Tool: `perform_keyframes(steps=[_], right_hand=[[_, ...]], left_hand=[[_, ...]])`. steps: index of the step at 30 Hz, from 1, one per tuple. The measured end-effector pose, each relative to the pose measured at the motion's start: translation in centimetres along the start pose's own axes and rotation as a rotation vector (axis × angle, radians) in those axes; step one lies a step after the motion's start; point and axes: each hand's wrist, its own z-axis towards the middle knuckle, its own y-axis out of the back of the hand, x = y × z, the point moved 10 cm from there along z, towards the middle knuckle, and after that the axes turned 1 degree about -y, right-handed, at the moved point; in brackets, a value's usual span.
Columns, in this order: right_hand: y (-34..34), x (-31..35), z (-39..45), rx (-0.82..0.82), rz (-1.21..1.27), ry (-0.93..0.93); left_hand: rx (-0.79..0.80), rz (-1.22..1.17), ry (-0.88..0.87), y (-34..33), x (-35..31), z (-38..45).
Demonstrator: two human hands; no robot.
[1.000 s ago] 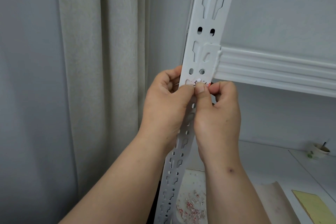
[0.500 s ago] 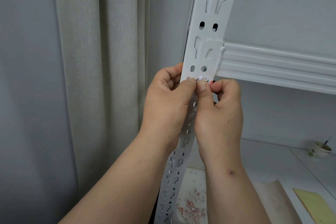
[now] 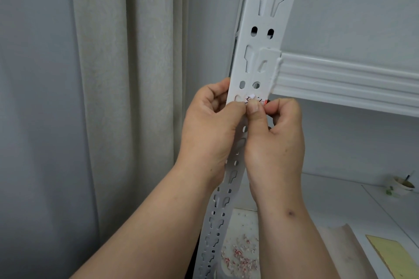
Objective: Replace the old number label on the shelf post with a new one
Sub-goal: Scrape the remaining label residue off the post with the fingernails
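A white perforated shelf post (image 3: 260, 56) rises at a slight tilt through the middle of the view, with keyhole slots and round holes punched along its face. A white ribbed shelf beam (image 3: 344, 81) hooks into the post's right edge and runs off to the right.

Just below that joint, a small white number label (image 3: 252, 99) with dark handwritten marks and a red edge sits on the face of the post, partly torn and lifted. The left hand (image 3: 210, 127) wraps the post's left edge, its fingers curled behind the metal and its thumb laid across the front, touching the label's left part. The right hand (image 3: 275, 140) is closed against the post from the right, its thumb tip pressed on the label's lower edge and its curled fingers at the label's red right end; whether they pinch the paper or only press on it cannot be told.

Behind the left forearm hangs a pale curtain (image 3: 118, 97). Below the hands, at the foot of the post, red-and-white paper scraps (image 3: 240, 253) lie scattered on a white surface. Near the lower right corner of the view lies a yellow sheet (image 3: 392, 256), and by the right edge stands a small cup (image 3: 402, 186) on the white shelf board (image 3: 340, 197).
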Motion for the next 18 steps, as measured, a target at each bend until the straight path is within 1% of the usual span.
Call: perform_keyframes(steps=[18], right_hand=[[0.04, 0.05, -0.11, -0.01, -0.007, 0.014]], left_hand=[[0.017, -0.028, -0.019, -0.01, -0.04, 0.21]])
